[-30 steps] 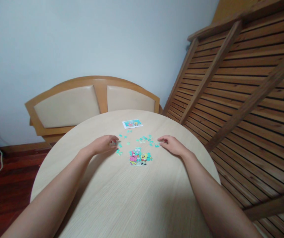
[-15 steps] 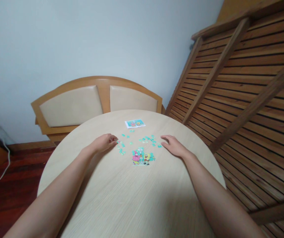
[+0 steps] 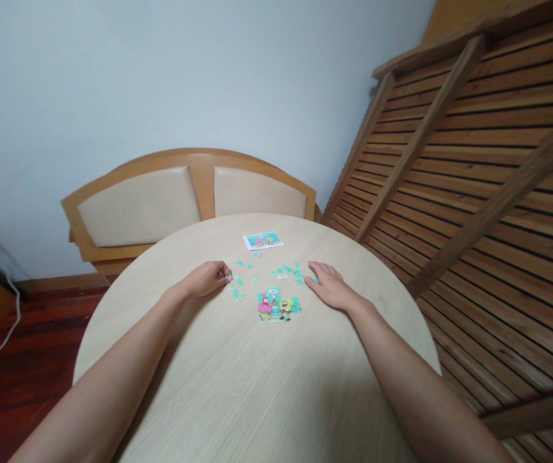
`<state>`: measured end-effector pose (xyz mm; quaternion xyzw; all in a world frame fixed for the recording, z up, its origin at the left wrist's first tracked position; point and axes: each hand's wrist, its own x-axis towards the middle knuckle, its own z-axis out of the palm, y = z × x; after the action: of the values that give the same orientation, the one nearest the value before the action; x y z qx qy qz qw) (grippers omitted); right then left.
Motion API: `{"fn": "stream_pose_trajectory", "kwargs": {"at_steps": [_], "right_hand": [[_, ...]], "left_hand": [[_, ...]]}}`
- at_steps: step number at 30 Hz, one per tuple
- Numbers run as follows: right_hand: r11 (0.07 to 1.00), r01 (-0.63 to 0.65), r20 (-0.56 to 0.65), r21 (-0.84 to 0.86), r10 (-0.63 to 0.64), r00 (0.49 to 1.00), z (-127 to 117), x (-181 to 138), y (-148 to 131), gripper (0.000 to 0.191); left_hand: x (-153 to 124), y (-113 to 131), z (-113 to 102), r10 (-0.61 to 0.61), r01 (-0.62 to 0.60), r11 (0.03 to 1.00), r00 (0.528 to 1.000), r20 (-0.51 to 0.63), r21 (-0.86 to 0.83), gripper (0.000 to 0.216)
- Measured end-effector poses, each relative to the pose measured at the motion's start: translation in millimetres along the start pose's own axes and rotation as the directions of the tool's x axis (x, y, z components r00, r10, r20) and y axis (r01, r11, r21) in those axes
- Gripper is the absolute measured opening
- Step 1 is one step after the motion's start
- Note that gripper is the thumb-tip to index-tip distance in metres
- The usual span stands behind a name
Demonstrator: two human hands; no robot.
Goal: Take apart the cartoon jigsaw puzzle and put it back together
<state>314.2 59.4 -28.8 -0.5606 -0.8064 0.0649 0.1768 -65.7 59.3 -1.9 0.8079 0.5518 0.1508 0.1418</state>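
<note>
A partly joined jigsaw puzzle (image 3: 276,305) with cartoon figures lies flat on the round table (image 3: 257,386). Left of it, my left hand (image 3: 210,278) is closed, thumb and fingers pinching a small puzzle piece (image 3: 229,278) with some pink on it. Several loose turquoise pieces (image 3: 238,296) lie just beside those fingers. On the other side, my right hand (image 3: 330,285) rests low over the table, fingers stretched out and apart. Its fingertips are next to a cluster of turquoise puzzle pieces (image 3: 297,271), and it partly covers a piece under the thumb.
A picture sheet (image 3: 263,241) showing the cartoon figures lies farther back on the table. Behind the table stands a padded wooden headboard (image 3: 202,183). A slatted wooden frame (image 3: 450,193) leans at the right. A white cable (image 3: 16,308) hangs at the left.
My right hand has moved left, closer to the right-hand cluster of pieces, and now covers one there. My left hand has barely shifted; its fingers have drawn in a little.
</note>
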Motion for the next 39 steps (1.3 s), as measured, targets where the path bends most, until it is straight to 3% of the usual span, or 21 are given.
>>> {"fn": "stream_pose_trajectory", "kwargs": {"at_steps": [4, 7, 12, 22, 39], "right_hand": [[0.971, 0.225, -0.046, 0.076, -0.222, 0.974, 1, -3, -24, 0.054], [0.918, 0.376, -0.009, 0.128, -0.378, 0.926, 0, -7, -48, 0.056], [0.848, 0.5, 0.077, 0.179, -0.518, 0.852, -2, -15, -74, 0.054], [0.836, 0.517, 0.084, 0.185, -0.537, 0.839, 1, -15, -74, 0.047], [0.829, 0.522, 0.06, 0.202, -0.542, 0.838, 3, -15, -75, 0.044]], "left_hand": [[-2, 7, -4, -0.009, 0.008, 0.997, 1.0, -0.016, -0.08, 0.03], [-2, 19, -4, 0.053, -0.054, 0.98, 0.999, -0.009, -0.192, 0.028], [-5, 45, 5, 0.246, -0.159, 0.894, 0.956, 0.162, -0.418, 0.024], [-10, 69, 15, 0.259, -0.194, 0.939, 0.942, 0.214, -0.284, 0.026], [-9, 69, 21, 0.29, -0.268, 0.954, 0.939, 0.182, -0.137, 0.023]]}}
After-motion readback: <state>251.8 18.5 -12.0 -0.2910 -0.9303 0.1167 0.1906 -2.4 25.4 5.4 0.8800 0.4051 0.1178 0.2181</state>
